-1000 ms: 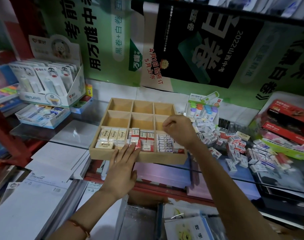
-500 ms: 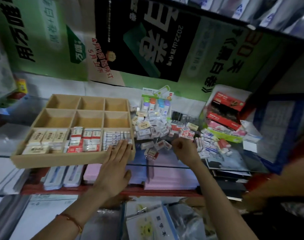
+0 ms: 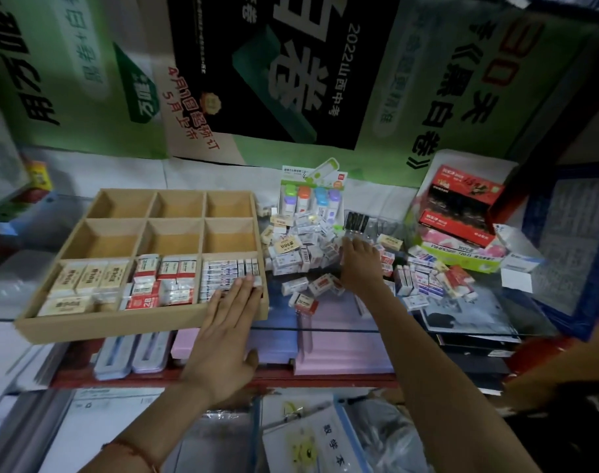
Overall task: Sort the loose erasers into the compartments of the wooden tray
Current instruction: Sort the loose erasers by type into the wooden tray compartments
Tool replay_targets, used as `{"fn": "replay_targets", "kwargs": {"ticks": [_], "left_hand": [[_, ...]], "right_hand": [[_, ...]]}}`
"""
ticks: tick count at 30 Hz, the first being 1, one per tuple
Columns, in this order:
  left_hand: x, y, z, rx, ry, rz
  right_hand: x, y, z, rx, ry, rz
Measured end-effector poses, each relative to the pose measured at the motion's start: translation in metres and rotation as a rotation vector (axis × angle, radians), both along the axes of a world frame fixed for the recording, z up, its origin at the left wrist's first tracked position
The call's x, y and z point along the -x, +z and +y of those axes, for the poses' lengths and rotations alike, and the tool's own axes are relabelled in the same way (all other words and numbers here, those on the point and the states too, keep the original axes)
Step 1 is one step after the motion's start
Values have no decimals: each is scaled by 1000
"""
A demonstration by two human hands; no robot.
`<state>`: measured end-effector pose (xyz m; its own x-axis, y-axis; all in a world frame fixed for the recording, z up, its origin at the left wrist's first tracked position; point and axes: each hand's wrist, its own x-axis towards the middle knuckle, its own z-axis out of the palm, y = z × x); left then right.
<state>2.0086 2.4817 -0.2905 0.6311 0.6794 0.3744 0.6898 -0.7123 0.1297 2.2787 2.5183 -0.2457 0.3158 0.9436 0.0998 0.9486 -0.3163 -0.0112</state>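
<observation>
right hand (image 3: 359, 268) grasp: hidden by its back | loose erasers (image 3: 301, 254) print: too small | poster (image 3: 257, 63): top cropped

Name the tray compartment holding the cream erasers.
The near-left compartment of the light wooden tray; its near-row neighbours hold red-and-white erasers and blue-and-white erasers, the other six nothing.

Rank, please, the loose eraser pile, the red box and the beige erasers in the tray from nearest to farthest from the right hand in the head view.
1. loose eraser pile: directly under the fingers of the right hand.
2. red box: back right of the hand.
3. beige erasers: far left, front-left compartment of the wooden tray.
</observation>
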Motion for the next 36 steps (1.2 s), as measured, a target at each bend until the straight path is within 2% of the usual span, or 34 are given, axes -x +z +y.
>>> {"fn": "replay_targets", "kwargs": {"ticks": [4,6,7,9,11,12,14,16,18,20,23,24,28,31,36], "left_hand": [[2,0,1,16,1,20],[2,-1,1,2,10,27],[2,-1,0,2,11,27],[1,-2,0,2,6,20],[1,-2,-1,7,-2,18],[1,-2,-1,7,-3,22],[0,-2,0,10,0,41],[1,-1,0,19,0,51],[5,0,-3,14,-20,31],[17,-2,-13,8,-40,-7],[49,-7,-33,7,-20,-88],[62,-10,-36,13,6,-111],[99,-13,-26,72,169,-178],[106,-5,-15,56,237,-231],[100,0,-3,21,328,-182]], "right_hand": [[-3,5,14,-26,-3,-163],[-6,7,11,-71,12,-159],[-8,8,8,-156,8,-98],[-9,13,-1,-441,-30,134],[-3,22,-11,-631,-125,553],[5,29,-17,-634,-163,841],[25,42,-28,-498,-131,1360],[50,51,-35,-309,-35,1596],[79,56,-38,-207,6,1658],[108,59,-37,-166,29,1663],[148,56,-29,-179,116,1523],[161,54,-26,-186,142,1450],[203,44,-13,-186,223,923],[220,36,-4,-157,237,765],[231,35,3,-166,247,556]]}}
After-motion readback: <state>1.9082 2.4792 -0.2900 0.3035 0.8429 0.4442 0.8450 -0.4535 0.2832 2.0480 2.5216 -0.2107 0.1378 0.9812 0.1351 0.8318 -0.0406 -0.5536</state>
